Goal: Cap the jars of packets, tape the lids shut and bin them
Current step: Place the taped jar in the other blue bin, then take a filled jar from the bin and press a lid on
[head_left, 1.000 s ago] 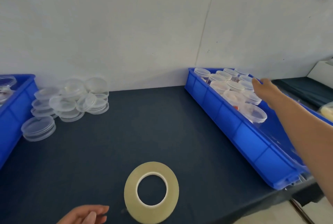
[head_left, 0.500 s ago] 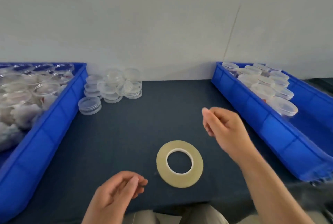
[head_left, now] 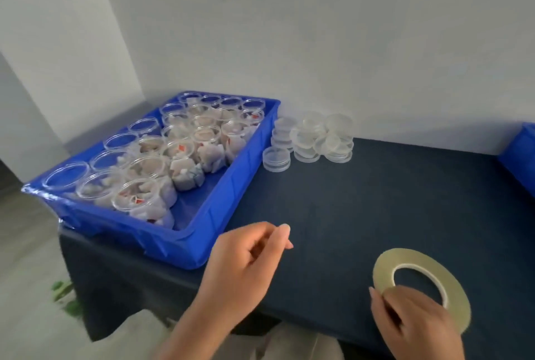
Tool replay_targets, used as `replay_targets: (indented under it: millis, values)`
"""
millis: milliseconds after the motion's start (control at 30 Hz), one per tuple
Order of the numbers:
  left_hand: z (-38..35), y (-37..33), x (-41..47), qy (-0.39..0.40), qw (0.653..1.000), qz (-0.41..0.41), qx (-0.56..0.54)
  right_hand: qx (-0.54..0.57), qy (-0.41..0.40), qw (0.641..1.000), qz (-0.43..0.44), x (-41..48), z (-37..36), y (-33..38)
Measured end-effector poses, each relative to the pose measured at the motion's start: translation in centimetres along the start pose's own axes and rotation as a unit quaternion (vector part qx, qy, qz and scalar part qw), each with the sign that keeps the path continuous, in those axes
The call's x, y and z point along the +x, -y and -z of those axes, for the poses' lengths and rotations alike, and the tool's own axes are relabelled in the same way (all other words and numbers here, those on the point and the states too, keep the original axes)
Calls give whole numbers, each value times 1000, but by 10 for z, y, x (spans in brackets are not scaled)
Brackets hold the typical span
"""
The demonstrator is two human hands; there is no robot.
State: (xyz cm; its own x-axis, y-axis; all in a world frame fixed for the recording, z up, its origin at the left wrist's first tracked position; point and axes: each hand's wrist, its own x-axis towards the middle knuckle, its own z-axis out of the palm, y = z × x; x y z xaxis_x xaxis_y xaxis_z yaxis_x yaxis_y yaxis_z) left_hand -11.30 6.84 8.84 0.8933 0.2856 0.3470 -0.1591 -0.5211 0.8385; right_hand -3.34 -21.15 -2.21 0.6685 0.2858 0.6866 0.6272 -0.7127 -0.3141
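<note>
A blue bin (head_left: 231, 186) on the left of the dark table (head_left: 362, 200) holds several open clear jars (head_left: 179, 154) stuffed with white packets. Beside the bin's far right corner stand stacks of clear lids (head_left: 312, 139). A flat roll of yellowish tape (head_left: 419, 261) lies near the table's front edge. My left hand (head_left: 249, 258) hovers by the bin's near right corner, fingers loosely curled, holding nothing. My right hand (head_left: 414, 322) covers the near rim of the tape roll with curled fingers; whether it grips the roll is hidden.
The corner of a second blue bin (head_left: 521, 157) shows at the right edge. A white wall runs close behind the table. The floor drops away left of the table, with something green (head_left: 63, 293) low down there.
The view has swung left onto the bin of open jars. My right hand came down from mid-air onto the tape roll. My left hand rose toward the bin's near corner.
</note>
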Motion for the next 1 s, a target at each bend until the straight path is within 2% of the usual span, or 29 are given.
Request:
replay_targets:
  millis: [133,233,300,400,500,600,700,867,933,1000]
  values:
    - [43,2,57,-38,993,39,101,-13,2,1000,-5,3,-3,2]
    - [79,12,107,20,978,96,183,-21,1,1000,-16,4,-2,3]
    - [99,24,141,69,948,127,284,-22,3,999,-23,5,-1,5]
    - [114,49,185,63,883,188,425,-18,9,999,-30,8,0,9]
    - [116,77,201,52,830,259,492,-11,14,999,-31,9,-1,7]
    - [115,98,204,33,805,259,532,-3,18,999,-33,8,-4,3]
    - [115,102,207,35,793,272,544,-16,13,999,-32,9,-3,4]
    - [112,100,206,6,798,260,544,-26,17,999,-35,8,-4,5]
    - [110,95,202,-45,809,204,550,-24,20,999,-34,7,-5,2]
    - [108,84,198,-114,826,110,541,-22,19,999,-30,6,-6,1]
